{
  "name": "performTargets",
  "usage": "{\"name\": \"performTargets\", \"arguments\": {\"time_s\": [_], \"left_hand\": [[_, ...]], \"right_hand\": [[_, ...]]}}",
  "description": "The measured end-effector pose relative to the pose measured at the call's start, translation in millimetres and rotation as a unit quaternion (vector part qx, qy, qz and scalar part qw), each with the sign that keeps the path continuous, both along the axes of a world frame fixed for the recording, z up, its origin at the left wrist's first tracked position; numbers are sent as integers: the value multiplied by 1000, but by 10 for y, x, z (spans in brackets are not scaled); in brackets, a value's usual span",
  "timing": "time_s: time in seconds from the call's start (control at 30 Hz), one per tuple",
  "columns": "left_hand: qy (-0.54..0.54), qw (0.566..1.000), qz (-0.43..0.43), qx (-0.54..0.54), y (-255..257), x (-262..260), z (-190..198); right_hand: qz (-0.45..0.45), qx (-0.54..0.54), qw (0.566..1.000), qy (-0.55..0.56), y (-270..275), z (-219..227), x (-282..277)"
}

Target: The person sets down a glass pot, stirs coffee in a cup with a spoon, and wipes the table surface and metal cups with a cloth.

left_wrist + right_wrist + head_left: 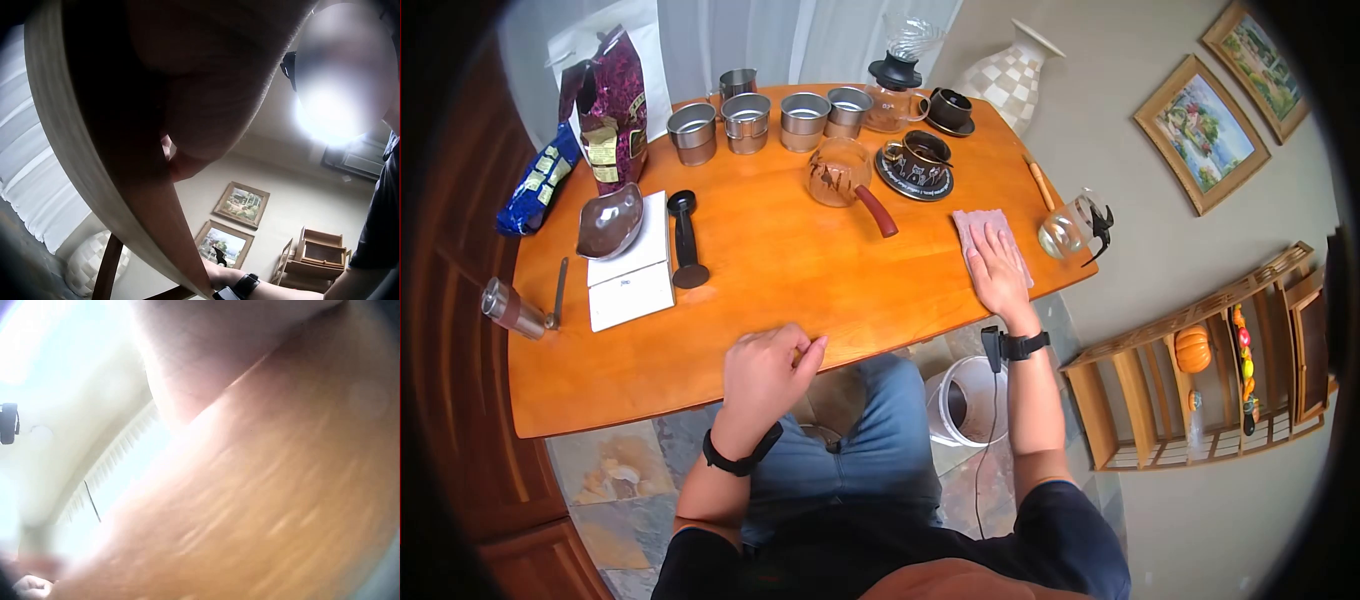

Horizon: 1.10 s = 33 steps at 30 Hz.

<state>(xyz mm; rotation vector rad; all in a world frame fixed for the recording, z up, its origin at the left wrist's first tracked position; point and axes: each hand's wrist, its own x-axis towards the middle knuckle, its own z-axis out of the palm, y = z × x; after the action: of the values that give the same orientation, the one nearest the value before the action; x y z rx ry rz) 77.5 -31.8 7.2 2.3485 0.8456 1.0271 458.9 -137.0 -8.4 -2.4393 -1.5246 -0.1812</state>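
Note:
In the head view my right hand [998, 272] lies flat with extended fingers on a folded pink cloth [972, 226] at the table's right side. My left hand [768, 372] rests at the near table edge, fingers curled in and thumb pointing right, holding nothing visible. The left wrist view shows that hand [206, 106] dark and close to the lens. In the right wrist view, part of the right hand [194, 356] presses near the wooden surface [250, 506]; its fingers are hidden there. A glass pot with a red-brown handle [876, 211] stands left of the cloth.
A glass carafe [1062, 236] lies on its side by the right edge. Metal cups [804, 124], a dripper set [894, 100] and black cups [924, 150] stand behind. Coffee bags [612, 120], a bowl [610, 222], a black scoop [686, 240] and a grinder [513, 308] are left. A bin [945, 435] stands below.

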Motion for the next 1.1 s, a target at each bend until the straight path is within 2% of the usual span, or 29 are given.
{"name": "performTargets", "arguments": {"time_s": [0.03, 0.13, 0.4, 0.43, 0.5, 0.53, 0.6, 0.67, 0.73, 0.77, 0.8, 0.87, 0.93, 0.97, 1.03, 1.1], "left_hand": [[11, 1000, 5, 0, -4, 8, 3], [32, 999, 11, 6, -18, 24, 4], [58, 997, 57, 2, -71, 83, 5], [30, 998, 61, 6, -73, 97, 1], [-27, 998, 58, 12, -55, 102, -26], [-10, 997, 69, 17, -47, 93, -30], [-87, 993, 72, 31, -29, 63, -24], [-65, 994, 89, 14, -44, 4, 10], [-76, 994, 67, 41, -64, 15, 112], [-55, 997, 51, 36, -75, 13, 154], [0, 999, 43, 20, -101, 8, 228], [67, 997, 19, 19, -110, 91, 372], [186, 982, 11, 38, -74, 153, 418], [256, 966, 3, 27, -44, 187, 435], [299, 953, -20, 37, 41, 246, 340], [366, 927, -66, 46, 125, 300, 244]], "right_hand": [[-29, 5, 1000, -8, 25, -25, -57], [-37, 9, 999, -17, 86, -60, -287], [51, 91, 994, -41, 187, -43, -1393], [75, 113, 990, -31, 200, 0, -1589], [109, 125, 986, -3, 268, -9, -1957], [130, 131, 983, 11, 298, -18, -2111], [174, 147, 972, 50, 388, -15, -2344], [215, 162, 959, 92, 451, -35, -2457], [287, 220, 904, 226, 527, -58, -2460], [313, 274, 864, 283, 501, -7, -2395], [318, 278, 857, 295, 449, 55, -2305], [323, 344, 797, 377, 358, 144, -2068], [285, 358, 818, 348, 293, 91, -1834], [254, 351, 819, 376, 270, 52, -1717], [223, 343, 813, 414, 228, 37, -1571], [111, 260, 802, 527, 184, 61, -1508]]}}
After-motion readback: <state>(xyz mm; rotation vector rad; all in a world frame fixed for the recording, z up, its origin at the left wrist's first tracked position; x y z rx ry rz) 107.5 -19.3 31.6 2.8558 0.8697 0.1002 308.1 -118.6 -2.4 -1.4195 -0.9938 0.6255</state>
